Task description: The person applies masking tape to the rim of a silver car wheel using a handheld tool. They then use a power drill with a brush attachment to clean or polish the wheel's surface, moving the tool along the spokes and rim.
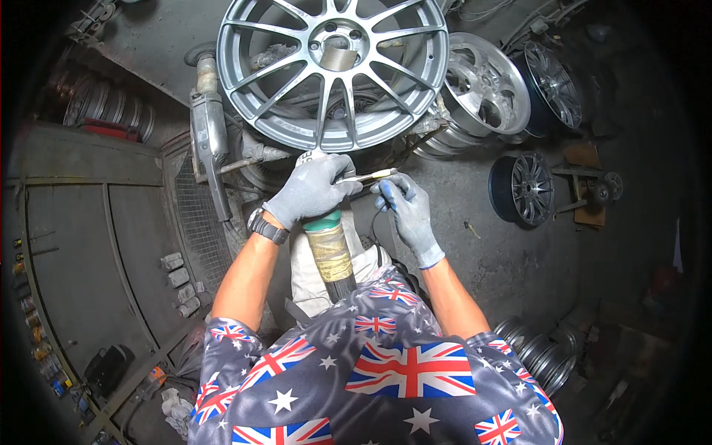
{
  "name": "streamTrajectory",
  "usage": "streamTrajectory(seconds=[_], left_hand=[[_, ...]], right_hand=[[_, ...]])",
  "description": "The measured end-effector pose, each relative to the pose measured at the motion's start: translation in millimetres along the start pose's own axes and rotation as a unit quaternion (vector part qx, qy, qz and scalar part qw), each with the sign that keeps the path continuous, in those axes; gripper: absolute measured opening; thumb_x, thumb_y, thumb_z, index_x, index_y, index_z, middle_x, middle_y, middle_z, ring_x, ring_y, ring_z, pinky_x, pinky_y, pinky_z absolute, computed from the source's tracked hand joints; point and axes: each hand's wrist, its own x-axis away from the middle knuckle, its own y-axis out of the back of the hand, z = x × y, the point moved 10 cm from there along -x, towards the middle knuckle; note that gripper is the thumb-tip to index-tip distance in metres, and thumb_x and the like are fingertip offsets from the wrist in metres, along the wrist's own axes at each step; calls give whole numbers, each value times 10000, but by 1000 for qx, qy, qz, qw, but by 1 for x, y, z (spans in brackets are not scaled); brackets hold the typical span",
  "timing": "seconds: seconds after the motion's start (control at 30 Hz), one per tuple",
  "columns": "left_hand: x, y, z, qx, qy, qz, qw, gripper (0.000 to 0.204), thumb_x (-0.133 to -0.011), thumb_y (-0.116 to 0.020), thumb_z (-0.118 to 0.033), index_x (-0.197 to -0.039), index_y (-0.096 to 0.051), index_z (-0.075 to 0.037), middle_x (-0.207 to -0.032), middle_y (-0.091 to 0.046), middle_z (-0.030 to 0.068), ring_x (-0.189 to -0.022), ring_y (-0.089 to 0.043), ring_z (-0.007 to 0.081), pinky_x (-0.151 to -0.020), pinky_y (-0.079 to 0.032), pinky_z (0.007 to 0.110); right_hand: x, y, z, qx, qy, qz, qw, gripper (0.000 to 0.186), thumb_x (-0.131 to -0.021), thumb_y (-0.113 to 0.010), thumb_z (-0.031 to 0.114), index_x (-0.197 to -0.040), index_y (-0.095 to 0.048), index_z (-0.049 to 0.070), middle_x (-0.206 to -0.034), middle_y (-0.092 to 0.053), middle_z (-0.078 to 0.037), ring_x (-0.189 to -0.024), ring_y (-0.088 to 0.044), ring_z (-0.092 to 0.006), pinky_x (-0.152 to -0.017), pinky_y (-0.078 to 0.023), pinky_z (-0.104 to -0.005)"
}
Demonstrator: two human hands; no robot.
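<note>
A large grey multi-spoke alloy wheel [334,70] lies face up in front of me on a stand. My left hand [311,189], in a grey glove with a black wristwatch, grips the head of a power tool [330,248] whose green body is wrapped in tan tape. My right hand [406,211], also gloved, pinches a thin flat metal piece [373,176] at the tool's head, just below the wheel's near rim. What the tool head carries is hidden by my left hand.
A grey angle grinder [210,133] hangs left of the wheel. Several other alloy wheels [486,89] lean at the right, a dark one [523,189] stands on the concrete floor, and more rims [545,360] lie at lower right. A metal cabinet [81,245] stands on the left.
</note>
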Motion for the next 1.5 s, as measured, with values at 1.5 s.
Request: streamTrajectory(seconds=[1.5], left_hand=[[2, 8, 8, 35, 34, -33, 998, 334, -884, -803, -379, -888, -726, -55, -863, -675, 186, -902, -646, 387, -804, -509, 485]], right_hand=[[-3, -13, 1, -31, -9, -30, 999, 181, -1082, -707, 212, -1081, -704, 30, -945, -742, -28, -771, -633, -48, -681, -507, -237]])
